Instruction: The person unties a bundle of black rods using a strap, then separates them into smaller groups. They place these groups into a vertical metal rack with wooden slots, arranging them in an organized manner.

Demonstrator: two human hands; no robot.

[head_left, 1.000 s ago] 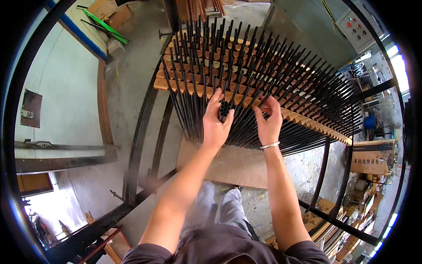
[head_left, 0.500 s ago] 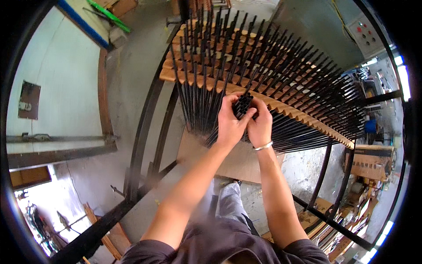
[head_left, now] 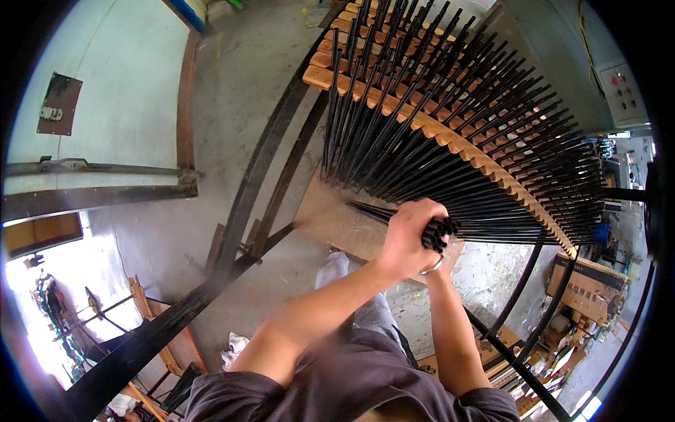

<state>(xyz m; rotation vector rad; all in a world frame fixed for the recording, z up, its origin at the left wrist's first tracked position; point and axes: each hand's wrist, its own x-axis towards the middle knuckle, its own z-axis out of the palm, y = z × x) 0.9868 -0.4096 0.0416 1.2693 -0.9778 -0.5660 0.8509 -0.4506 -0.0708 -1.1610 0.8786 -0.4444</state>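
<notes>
My left hand (head_left: 406, 239) is closed round a bundle of thin black rods (head_left: 439, 229), with their hollow-looking ends pointing up toward me. The rods' far part (head_left: 369, 209) slants down and left, below the rack. My right hand (head_left: 443, 247) is pressed close behind the left at the bundle, mostly covered by it. Its fingers are hidden, and a metal bangle (head_left: 433, 266) shows at the wrist. Just beyond my hands stands a rack of wooden notched strips (head_left: 485, 156), with many similar black rods (head_left: 383, 151) leaning through it in rows.
Dark metal frame bars (head_left: 246, 204) run along the left and lower right. A brown board (head_left: 320, 218) lies under the rack. Cardboard boxes (head_left: 587, 288) and stacked scraps are at the right. A pale panel door (head_left: 126, 105) stands at the left, and a control box (head_left: 624, 95) far right.
My hands and the bundle have come away from the rack's front strip, toward me and to the right. The left hand now covers most of the right. My view has shifted as well.
</notes>
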